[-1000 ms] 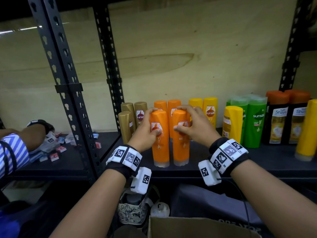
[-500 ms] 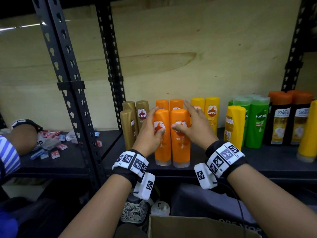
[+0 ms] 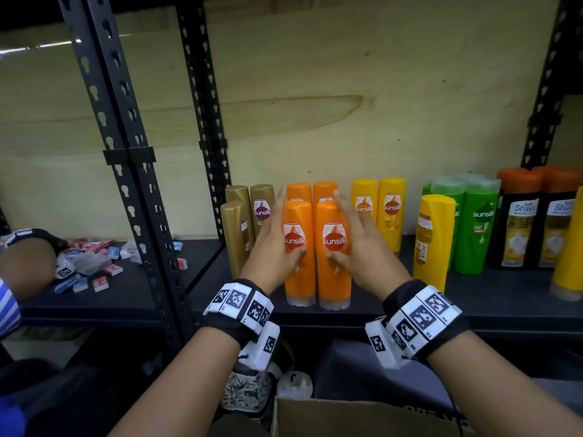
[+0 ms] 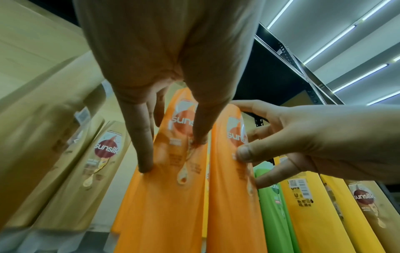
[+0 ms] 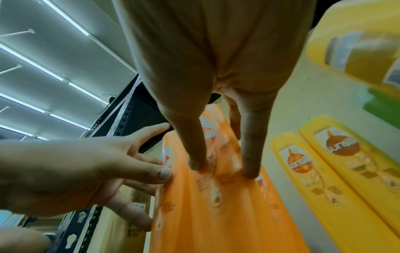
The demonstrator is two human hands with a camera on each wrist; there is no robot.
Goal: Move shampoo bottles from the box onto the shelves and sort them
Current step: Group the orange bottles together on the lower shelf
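Our left hand (image 3: 273, 244) and right hand (image 3: 362, 247), fingers straight, each grip open, press two front orange plastic shampoo bottles (image 3: 333, 253) together on black metal shelf (image 3: 492, 298).

"sunsilk" reads on the two near orange bottles (image 3: 317, 247), a gold bottle (image 3: 262, 206) to their left, two yellow bottles (image 3: 378, 206) behind on the right and a green bottle (image 3: 481, 225) farther right. The two black bottles (image 3: 536, 222) at far right read "Shay", the rest unclear.
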